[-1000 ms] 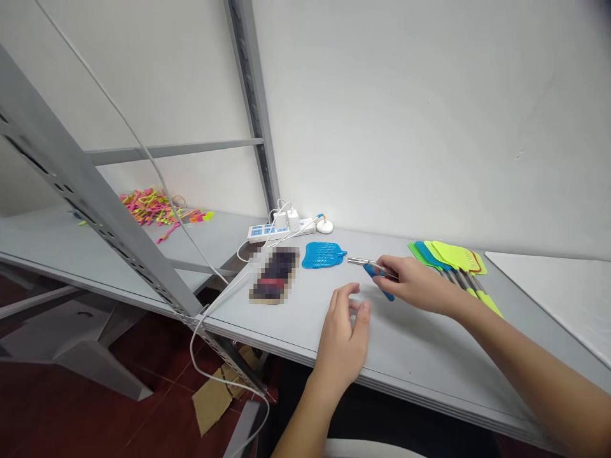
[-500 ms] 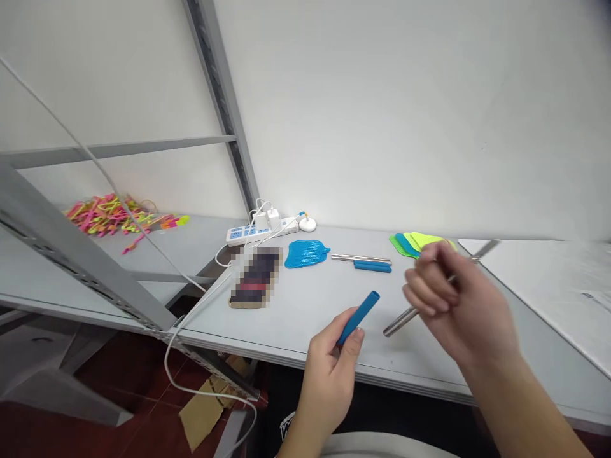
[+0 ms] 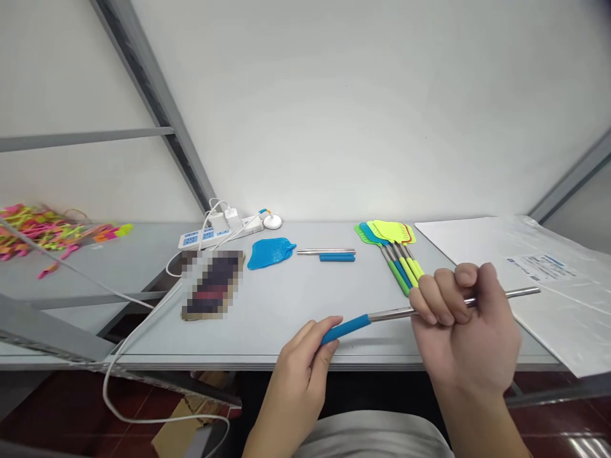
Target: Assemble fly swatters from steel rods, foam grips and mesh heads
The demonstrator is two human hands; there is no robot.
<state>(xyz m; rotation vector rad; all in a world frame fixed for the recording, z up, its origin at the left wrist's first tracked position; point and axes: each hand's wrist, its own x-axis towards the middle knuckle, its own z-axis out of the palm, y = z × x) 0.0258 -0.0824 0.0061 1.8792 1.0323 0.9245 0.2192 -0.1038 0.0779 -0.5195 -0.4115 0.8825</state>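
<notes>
Low over the shelf's front edge, my left hand (image 3: 303, 366) grips a blue tubular handle grip (image 3: 348, 329). A thin silver metal rod (image 3: 391, 314) meets the open end of that grip, and the two lie in one line. My right hand (image 3: 465, 324) is closed around the rod, palm up, with the rod's far end sticking out to the right. Behind my hands lie a blue fly swatter head (image 3: 271, 252), some loose metal rods (image 3: 326, 251) and loose blue grips (image 3: 337, 257). Several whole fly swatters (image 3: 394, 245) in green, blue and yellow lie fanned just beyond my right hand.
A power strip (image 3: 224, 230) with white chargers and cables stands against the wall. Left of my hands lies a blurred-out flat object (image 3: 213, 286). A white plastic package (image 3: 539, 267) covers the right side. Colourful pieces (image 3: 38, 232) are piled far left, beyond a metal post (image 3: 162, 102).
The rod and the blue grip were apart; now the rod's end meets the grip. My right hand has turned the rod nearly level. The view has swung right, revealing the swatters' handles.
</notes>
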